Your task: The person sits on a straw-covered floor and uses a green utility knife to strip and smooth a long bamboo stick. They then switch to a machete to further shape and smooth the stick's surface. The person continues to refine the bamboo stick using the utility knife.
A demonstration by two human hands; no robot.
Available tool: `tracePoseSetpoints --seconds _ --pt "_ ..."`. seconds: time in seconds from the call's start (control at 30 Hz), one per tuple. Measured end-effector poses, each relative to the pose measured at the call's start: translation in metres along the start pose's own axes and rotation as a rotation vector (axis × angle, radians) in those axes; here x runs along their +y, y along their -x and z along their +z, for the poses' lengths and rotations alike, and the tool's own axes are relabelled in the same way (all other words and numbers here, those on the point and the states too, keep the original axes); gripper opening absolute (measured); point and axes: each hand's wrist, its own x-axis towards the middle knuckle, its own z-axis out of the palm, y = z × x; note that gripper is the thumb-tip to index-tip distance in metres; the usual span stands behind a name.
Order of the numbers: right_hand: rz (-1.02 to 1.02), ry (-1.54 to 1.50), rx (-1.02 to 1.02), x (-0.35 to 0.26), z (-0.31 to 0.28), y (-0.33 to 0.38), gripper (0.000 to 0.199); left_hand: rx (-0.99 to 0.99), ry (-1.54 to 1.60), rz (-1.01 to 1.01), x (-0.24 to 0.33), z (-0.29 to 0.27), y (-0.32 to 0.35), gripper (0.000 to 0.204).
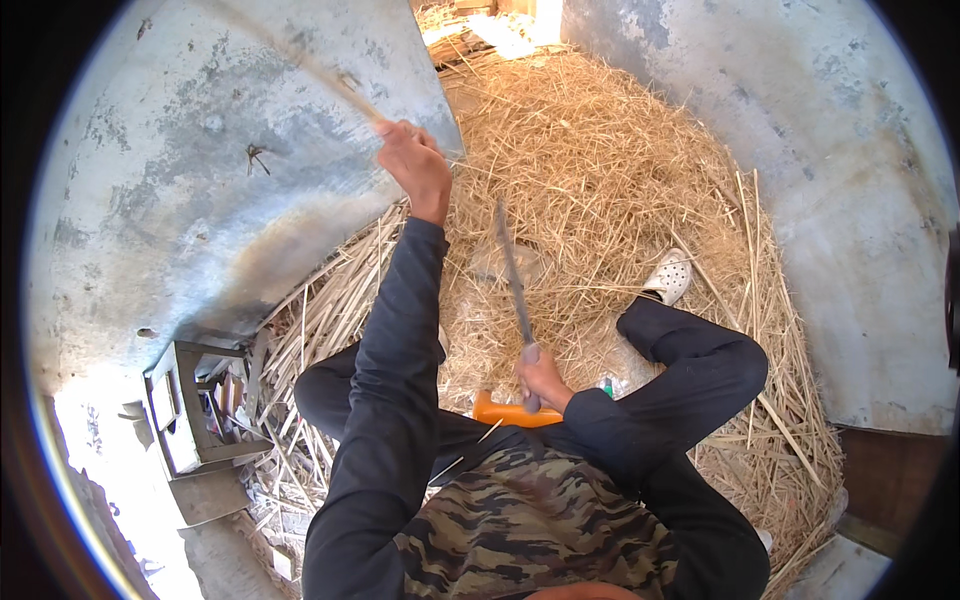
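Note:
My left hand (412,165) is raised ahead of me, closed around a light brown bamboo-like strip (300,60). The strip runs up and to the left, smeared by motion, and its far end fades from view. Low in front of my lap, my right hand (541,378) grips the greyish handle of a long knife (514,275). Its narrow, dark blade points away from me, apart from the strip. Just under the handle lies an orange plastic thing (515,410), partly covered by my clothes; its kind is unclear.
A thick layer of straw-like shavings (590,150) covers the floor ahead. Long split strips (345,285) lie at the left. Worn grey walls (230,150) rise on both sides. A small wooden frame box (205,405) stands at the left. My pale clog (671,277) rests among the shavings.

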Motion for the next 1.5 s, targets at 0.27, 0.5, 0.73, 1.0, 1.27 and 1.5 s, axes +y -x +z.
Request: tracePoseSetpoints --seconds 0.27,0.5,0.73,1.0,1.27,1.5 --pt "-0.443 0.040 0.068 -0.077 0.001 -0.005 0.014 -0.036 0.049 -0.018 0.001 -0.015 -0.008 0.062" --pt "0.093 0.269 0.090 0.010 0.003 -0.011 0.010 -0.068 0.042 -0.020 0.000 -0.004 -0.008 0.060" --pt "-0.328 0.054 0.064 -0.054 -0.003 -0.024 0.012 -0.052 0.023 -0.007 -0.003 -0.007 -0.010 0.061" --pt "0.201 -0.043 0.072 -0.019 -0.021 -0.019 0.010 -0.046 0.077 -0.130 -0.005 -0.024 -0.023 0.062" --pt "-0.103 -0.047 -0.058 -0.041 0.004 -0.016 0.016 -0.364 0.263 -0.223 -0.018 -0.038 -0.029 0.068" --pt "0.092 -0.044 -0.030 -0.044 0.003 -0.014 0.012 -0.425 0.285 -0.324 -0.019 -0.050 -0.021 0.068"
